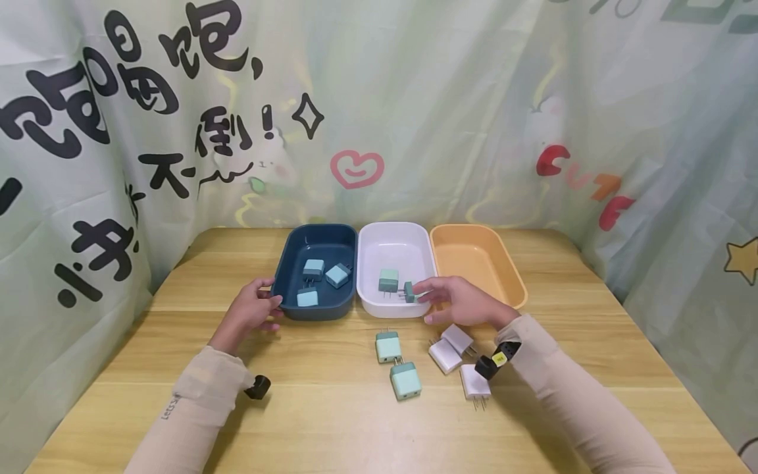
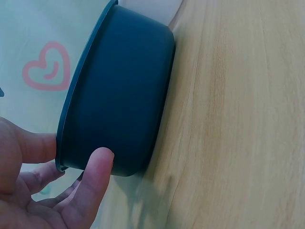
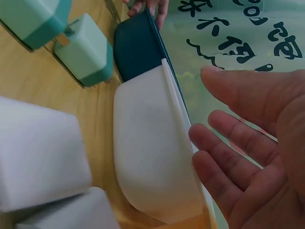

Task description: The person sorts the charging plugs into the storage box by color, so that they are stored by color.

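Observation:
My left hand (image 1: 251,307) touches the front left corner of a dark blue bin (image 1: 322,311), with its fingers loosely spread. In the left wrist view, one fingertip (image 2: 43,149) meets the bin's rim and another lies before its wall. Several light blue plug chargers (image 1: 307,297) lie inside. My right hand (image 1: 456,299) is over the front right corner of a white bin (image 1: 391,308), fingers apart, nothing between them in the right wrist view. Just beside its fingertips, a green plug charger (image 1: 408,291) sits in that bin near another green charger (image 1: 388,280).
An orange bin (image 1: 482,260) stands right of the white one, partly behind my right hand. Two green chargers (image 1: 405,381) lie on the wooden table (image 1: 331,421) before the bins. Three white chargers (image 1: 474,382) lie near my right wrist. A printed curtain (image 1: 432,112) hangs behind.

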Demonstrator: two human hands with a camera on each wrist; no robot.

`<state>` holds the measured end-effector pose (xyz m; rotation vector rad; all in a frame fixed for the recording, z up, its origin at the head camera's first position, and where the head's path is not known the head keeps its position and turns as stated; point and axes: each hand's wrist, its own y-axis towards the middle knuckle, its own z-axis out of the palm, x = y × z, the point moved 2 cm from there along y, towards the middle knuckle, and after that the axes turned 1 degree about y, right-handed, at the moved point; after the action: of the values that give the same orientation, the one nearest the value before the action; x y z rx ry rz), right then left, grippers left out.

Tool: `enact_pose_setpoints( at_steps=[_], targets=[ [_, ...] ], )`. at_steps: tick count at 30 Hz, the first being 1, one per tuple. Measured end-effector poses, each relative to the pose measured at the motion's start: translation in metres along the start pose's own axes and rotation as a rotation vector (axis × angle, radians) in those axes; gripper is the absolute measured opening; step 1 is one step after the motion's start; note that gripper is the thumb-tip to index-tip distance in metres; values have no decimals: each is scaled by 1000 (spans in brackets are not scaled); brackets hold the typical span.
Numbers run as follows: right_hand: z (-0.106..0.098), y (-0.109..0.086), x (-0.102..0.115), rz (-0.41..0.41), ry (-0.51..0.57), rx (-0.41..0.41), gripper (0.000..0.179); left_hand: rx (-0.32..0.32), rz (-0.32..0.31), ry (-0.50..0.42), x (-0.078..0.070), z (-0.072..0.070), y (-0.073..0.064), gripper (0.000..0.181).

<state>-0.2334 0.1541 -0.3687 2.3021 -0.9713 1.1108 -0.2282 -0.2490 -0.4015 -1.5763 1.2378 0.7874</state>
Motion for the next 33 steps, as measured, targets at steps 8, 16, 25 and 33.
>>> enact_pose_setpoints(
  at_steps=[8,16,25,33],
  targets=[
    [13,-12,3,-53,-5,20,50,1,4,-3,-1,0,-1,57],
    [33,-19,3,-42,16,153,51,-9,-8,-14,-1,0,-2,56],
    [50,-24,3,-53,9,197,55,-10,7,-22,0,1,-1,58],
    [61,-26,5,-81,9,224,54,-4,15,-4,-2,0,-2,61]
  ],
)
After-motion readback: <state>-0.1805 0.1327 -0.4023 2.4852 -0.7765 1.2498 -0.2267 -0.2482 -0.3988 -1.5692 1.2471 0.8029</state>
